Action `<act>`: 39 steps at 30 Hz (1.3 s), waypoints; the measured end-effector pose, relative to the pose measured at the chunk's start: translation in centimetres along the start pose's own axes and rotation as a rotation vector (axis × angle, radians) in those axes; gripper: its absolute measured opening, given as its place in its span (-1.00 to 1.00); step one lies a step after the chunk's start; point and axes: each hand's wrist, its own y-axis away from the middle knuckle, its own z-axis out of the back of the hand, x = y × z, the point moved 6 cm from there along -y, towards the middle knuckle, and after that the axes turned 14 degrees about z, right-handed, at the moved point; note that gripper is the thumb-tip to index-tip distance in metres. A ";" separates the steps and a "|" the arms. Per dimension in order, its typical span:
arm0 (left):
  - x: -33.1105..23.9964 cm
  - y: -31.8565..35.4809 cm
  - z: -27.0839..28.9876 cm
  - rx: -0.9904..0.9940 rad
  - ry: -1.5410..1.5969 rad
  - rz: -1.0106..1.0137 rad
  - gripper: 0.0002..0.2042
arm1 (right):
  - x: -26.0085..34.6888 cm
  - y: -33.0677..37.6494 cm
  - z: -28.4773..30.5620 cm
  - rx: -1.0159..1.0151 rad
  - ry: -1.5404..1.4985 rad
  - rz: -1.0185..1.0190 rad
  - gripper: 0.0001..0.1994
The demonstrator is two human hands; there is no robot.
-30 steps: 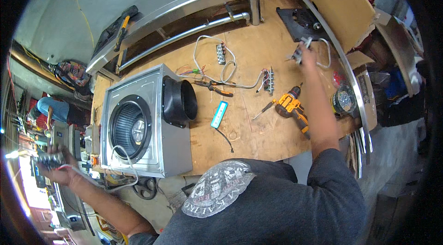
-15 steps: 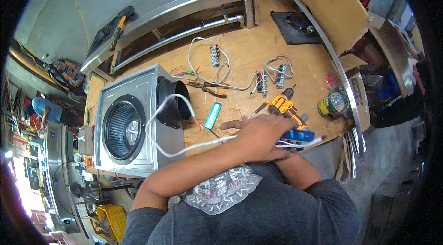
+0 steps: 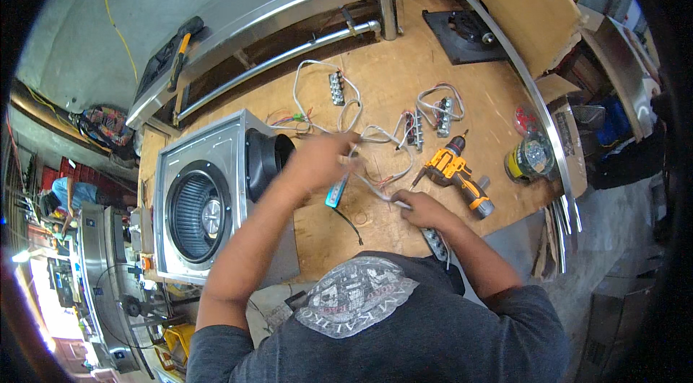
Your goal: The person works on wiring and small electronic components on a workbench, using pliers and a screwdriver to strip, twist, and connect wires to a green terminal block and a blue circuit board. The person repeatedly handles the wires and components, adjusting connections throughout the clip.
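Note:
A white cable (image 3: 375, 190) runs between my hands above the wooden tabletop. My right hand (image 3: 424, 211) is closed around this cable, near the yellow-and-black cordless drill (image 3: 453, 168). My left hand (image 3: 325, 159) is smeared by motion near the cable's other part, and its grip is unclear. It covers the spot where the pliers lay. Just below it lies a light-blue strip-shaped piece (image 3: 336, 193), partly hidden, and a short black lead (image 3: 350, 224). At the table's near edge, a grey strip with metal terminals (image 3: 435, 244) shows partly beside my right forearm.
A metal blower housing (image 3: 234, 238) with a black round outlet stands at left. Terminal strips with white cables (image 3: 443, 117) lie farther back. A steel stove frame (image 3: 281, 11) spans the back, with a hammer (image 3: 180, 62) on it. A jar (image 3: 530, 158) stands at right beside a metal rail (image 3: 534, 87).
My hands have moved apart, left hand up and leftward, right hand into view with the cable. The cable has left the blower housing. The dark blue object by my hands is no longer seen.

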 end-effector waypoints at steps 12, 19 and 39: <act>17.3 -4.7 5.5 -0.563 0.256 0.372 -0.81 | 7.1 -23.5 4.7 -0.251 0.228 0.022 -0.65; 17.8 -4.5 6.1 -0.630 0.377 0.426 -0.83 | 4.3 -37.1 3.5 -0.072 0.293 -0.067 -0.61; 21.0 -14.0 2.0 0.299 -0.588 0.399 -0.54 | 9.0 -31.9 3.5 -0.304 0.454 0.555 -0.83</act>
